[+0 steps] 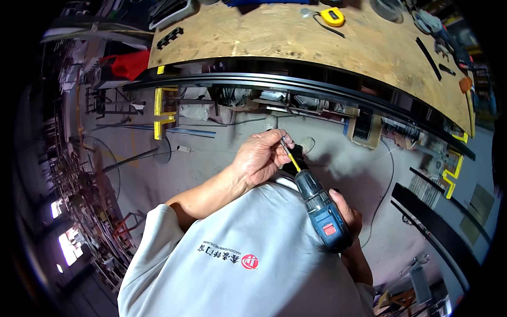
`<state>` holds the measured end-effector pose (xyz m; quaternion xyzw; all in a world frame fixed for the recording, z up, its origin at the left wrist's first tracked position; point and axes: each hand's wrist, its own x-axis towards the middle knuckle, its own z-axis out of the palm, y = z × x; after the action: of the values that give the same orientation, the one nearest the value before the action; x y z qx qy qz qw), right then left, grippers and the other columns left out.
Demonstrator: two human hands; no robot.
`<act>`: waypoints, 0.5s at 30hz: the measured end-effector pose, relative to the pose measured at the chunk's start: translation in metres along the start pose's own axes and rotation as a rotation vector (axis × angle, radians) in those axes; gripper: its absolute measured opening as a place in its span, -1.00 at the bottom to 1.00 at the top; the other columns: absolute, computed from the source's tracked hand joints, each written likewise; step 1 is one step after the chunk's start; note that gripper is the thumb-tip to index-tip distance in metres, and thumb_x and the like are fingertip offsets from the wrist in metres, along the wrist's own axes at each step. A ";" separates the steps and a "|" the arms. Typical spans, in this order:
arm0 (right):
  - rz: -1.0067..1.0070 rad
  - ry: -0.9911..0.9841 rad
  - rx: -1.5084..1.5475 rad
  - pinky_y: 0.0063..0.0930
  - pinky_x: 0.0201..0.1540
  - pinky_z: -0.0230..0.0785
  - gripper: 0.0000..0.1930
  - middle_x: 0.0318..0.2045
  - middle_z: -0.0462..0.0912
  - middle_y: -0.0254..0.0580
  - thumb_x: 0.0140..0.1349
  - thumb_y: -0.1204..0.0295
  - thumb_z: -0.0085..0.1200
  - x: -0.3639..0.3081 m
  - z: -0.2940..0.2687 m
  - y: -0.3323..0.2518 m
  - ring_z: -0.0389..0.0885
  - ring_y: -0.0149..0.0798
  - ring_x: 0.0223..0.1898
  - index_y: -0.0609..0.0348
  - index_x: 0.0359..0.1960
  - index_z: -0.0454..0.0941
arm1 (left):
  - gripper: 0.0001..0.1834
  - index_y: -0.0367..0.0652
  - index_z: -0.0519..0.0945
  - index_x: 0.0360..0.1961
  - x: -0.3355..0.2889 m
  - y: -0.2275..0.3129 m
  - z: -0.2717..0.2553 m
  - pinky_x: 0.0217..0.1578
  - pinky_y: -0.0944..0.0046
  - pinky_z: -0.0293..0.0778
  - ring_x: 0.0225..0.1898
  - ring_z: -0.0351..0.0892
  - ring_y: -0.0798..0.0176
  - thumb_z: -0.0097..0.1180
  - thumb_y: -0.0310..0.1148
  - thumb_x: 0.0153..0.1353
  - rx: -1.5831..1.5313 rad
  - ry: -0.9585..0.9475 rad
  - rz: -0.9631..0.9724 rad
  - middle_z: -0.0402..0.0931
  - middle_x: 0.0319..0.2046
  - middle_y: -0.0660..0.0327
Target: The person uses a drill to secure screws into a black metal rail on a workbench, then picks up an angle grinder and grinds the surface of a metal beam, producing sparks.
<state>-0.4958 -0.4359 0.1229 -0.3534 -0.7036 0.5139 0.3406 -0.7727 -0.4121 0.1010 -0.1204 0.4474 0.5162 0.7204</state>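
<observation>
In my right hand (346, 211) is a blue and black cordless drill (323, 214), its nose pointing up and to the left. The fingers close around the far side of its grip. A long driver bit (293, 161), yellow along its shaft with a silvery tip end, sticks out of the chuck. My left hand (262, 156) has thumb and fingers pinched at that end of the bit. Whether a small screw also sits between the fingertips cannot be made out. Both hands are in front of my grey shirt, short of the workbench.
Ahead stands a wooden workbench (237, 34) with a yellow tape measure (332, 17) and a small black toothed piece (170, 38). Long dark metal profiles (253, 79) lie along its near side on yellow brackets (158, 113). More dark profiles (422, 216) are at the right. A cable (388, 185) trails over the floor.
</observation>
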 end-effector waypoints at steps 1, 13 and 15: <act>0.012 -0.007 0.021 -0.46 -0.35 0.56 -0.53 -0.40 0.71 -0.16 0.25 0.58 0.29 0.001 0.007 -0.001 0.66 -0.34 -0.48 0.44 0.20 0.51 | -0.75 -0.33 0.58 -0.22 -0.004 0.004 -0.005 -0.40 0.34 0.70 -0.45 0.52 0.39 0.01 -0.36 0.55 -0.010 -0.012 0.007 0.62 -0.31 0.08; 0.152 -0.081 -0.188 -0.40 -0.15 0.63 -0.39 -0.16 0.77 -0.11 0.28 0.36 0.37 0.068 0.101 -0.046 0.79 -0.28 -0.22 0.34 0.32 0.48 | -0.73 -0.27 0.58 -0.27 -0.001 0.100 -0.059 -0.45 0.38 0.57 -0.50 0.45 0.40 0.01 -0.32 0.56 0.038 0.041 0.030 0.51 -0.46 0.23; 0.348 -0.114 0.074 -0.38 -0.17 0.64 -0.37 -0.15 0.77 -0.07 0.21 0.42 0.39 0.097 0.121 -0.072 0.80 -0.21 -0.22 0.33 0.31 0.48 | -0.74 -0.25 0.58 -0.27 0.009 0.116 -0.068 -0.47 0.40 0.53 -0.52 0.41 0.42 0.03 -0.31 0.55 0.120 0.058 -0.011 0.50 -0.47 0.26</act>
<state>-0.6582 -0.4281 0.1749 -0.4273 -0.6307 0.6097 0.2186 -0.9061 -0.3994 0.0888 -0.0943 0.4976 0.4807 0.7159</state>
